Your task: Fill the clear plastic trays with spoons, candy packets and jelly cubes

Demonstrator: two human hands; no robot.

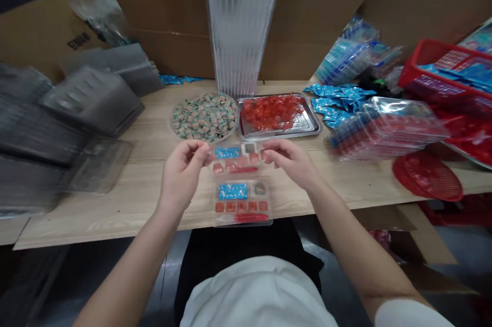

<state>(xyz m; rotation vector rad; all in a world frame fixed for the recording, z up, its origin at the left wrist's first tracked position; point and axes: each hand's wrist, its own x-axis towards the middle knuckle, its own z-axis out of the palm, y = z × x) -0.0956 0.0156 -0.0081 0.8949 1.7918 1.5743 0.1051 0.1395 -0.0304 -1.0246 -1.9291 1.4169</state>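
My left hand [183, 168] pinches the left edge of a clear plastic compartment tray [226, 163]. At its right edge is my right hand [289, 160], thumb and fingers closed on the rim. This tray holds a blue printed packet [226, 152], several red cubes, a small item in the upper right compartment and a red stick-like tool; blur hides their detail. Just below it, on the table, lies a second filled clear tray [213, 209] with a blue packet [232, 191], a row of red cubes [241, 206] and a red, clear-ended tool [249, 218].
Behind the trays stand a round dish of small wrapped pieces [205, 117] and a metal tray [303, 129] of red cubes. A tall stack of clear trays [242, 24] rises behind. Blue packets [338, 99], stacked packs [388, 129] and a red basket [442, 73] fill the right; plastic stacks [92, 96] the left.
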